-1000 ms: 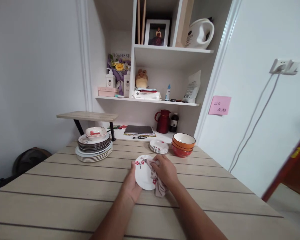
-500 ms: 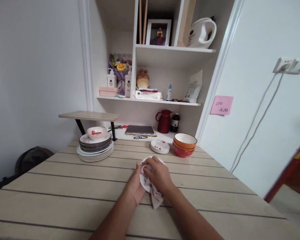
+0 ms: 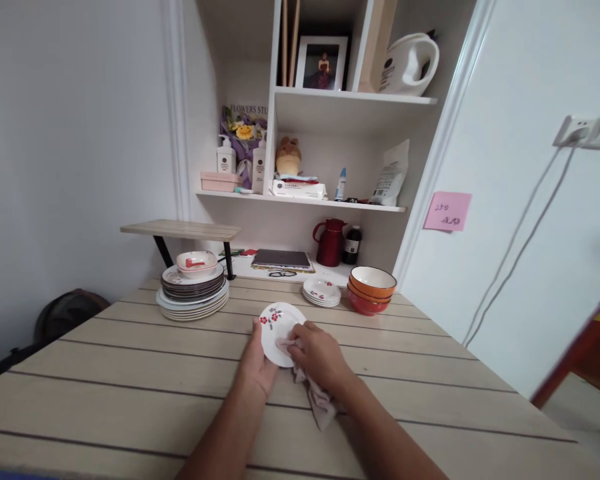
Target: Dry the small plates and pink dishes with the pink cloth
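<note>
A small white plate (image 3: 275,333) with red flowers is tilted up over the table, its left edge held in my left hand (image 3: 256,363). My right hand (image 3: 320,353) is closed on a pale pinkish cloth (image 3: 320,403), pressing part of it against the plate's right side while the rest hangs down. Beyond them sits a short stack of similar flowered plates (image 3: 321,293). To its right stand nested orange and red bowls (image 3: 371,291).
At the left, a tall stack of plates (image 3: 194,305) carries a small bowl (image 3: 197,265) beside a wooden riser (image 3: 180,230). A laptop (image 3: 281,259), a red thermos jug (image 3: 331,242) and a dark bottle (image 3: 352,245) stand behind the slatted table (image 3: 145,393).
The plate has moved slightly left with my left hand, and its flowers now show. My right hand and the cloth have shifted to the plate's right side.
</note>
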Tool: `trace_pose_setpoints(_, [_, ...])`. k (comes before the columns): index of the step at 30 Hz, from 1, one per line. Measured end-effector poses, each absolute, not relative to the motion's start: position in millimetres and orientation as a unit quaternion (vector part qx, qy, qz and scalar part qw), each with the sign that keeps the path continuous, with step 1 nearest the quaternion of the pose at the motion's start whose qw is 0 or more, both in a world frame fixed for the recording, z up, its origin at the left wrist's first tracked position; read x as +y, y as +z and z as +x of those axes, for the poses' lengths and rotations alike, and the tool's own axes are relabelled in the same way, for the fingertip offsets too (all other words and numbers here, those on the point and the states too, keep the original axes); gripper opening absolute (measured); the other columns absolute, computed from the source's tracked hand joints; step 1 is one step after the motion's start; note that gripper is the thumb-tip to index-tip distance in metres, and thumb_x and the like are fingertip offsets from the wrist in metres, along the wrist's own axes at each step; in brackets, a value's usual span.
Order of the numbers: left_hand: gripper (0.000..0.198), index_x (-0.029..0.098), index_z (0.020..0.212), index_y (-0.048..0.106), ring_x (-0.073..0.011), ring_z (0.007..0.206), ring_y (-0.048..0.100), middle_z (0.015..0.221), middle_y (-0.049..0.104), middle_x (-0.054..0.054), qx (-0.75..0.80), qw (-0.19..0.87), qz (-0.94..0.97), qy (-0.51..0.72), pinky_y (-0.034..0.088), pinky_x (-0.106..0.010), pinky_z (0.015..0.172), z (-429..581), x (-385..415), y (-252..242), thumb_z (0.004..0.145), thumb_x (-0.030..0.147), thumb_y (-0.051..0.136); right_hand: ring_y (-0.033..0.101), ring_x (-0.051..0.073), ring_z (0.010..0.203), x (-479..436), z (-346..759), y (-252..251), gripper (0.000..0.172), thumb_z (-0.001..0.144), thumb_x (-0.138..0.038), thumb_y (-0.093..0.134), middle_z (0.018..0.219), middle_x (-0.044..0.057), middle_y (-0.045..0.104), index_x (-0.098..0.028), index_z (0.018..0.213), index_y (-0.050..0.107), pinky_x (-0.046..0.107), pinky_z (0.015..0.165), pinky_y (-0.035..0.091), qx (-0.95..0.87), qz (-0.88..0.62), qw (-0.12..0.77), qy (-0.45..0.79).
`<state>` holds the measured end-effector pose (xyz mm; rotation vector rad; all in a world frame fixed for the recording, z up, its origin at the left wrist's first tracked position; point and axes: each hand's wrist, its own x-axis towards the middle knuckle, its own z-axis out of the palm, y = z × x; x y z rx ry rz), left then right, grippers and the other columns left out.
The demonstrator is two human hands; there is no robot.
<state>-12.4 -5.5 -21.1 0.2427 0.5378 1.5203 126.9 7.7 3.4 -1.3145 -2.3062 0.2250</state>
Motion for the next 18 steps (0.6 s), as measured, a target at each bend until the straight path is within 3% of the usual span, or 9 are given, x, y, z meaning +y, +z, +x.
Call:
trace_pose_setpoints(5, [0.048, 0.008, 0.114, 0.064, -0.0263, 0.101, 0.068, 0.105, 0.073, -0.017, 0.215, 0.734, 0.153, 0.626, 0.053, -0.037, 0.091, 5, -13, -19, 0.092, 0.047, 0.049, 0.059, 0.016, 0.087, 5, 119, 5, 0.014, 0.085, -0.029, 0.058, 0.101, 0.001, 0.063, -0.027, 0.098, 0.064, 0.024, 0.066, 0.032, -0.834, -0.466, 0.288, 0.064])
trace_pose_setpoints(11, [0.047, 0.010, 0.119, 0.063, -0.0261, 0.104, 0.068, 0.108, 0.073, -0.015, 0.230, 0.744, 0.167, 0.605, 0.050, -0.039, 0.096, 15, -17, -17, 0.091, 0.046, 0.050, 0.059, 0.017, 0.087, 27, 141, 9, 0.016, 0.089, -0.035, 0.057, 0.107, 0.003, 0.063, -0.026, 0.101, 0.063, 0.025, 0.063, 0.032, -0.754, -0.561, 0.339, 0.046])
trace_pose_setpoints(18, [0.045, 0.009, 0.121, 0.061, -0.0224, 0.084, 0.072, 0.092, 0.076, -0.012, 0.286, 0.658, 0.076, 0.693, 0.055, -0.039, 0.088, -8, -11, -14, 0.094, 0.042, 0.048, 0.060, 0.016, 0.082, 20, 139, 3, 0.014, 0.085, -0.029, 0.059, 0.099, 0.003, 0.065, -0.023, 0.097, 0.063, 0.025, 0.063, 0.030, -0.801, -0.543, 0.241, 0.077])
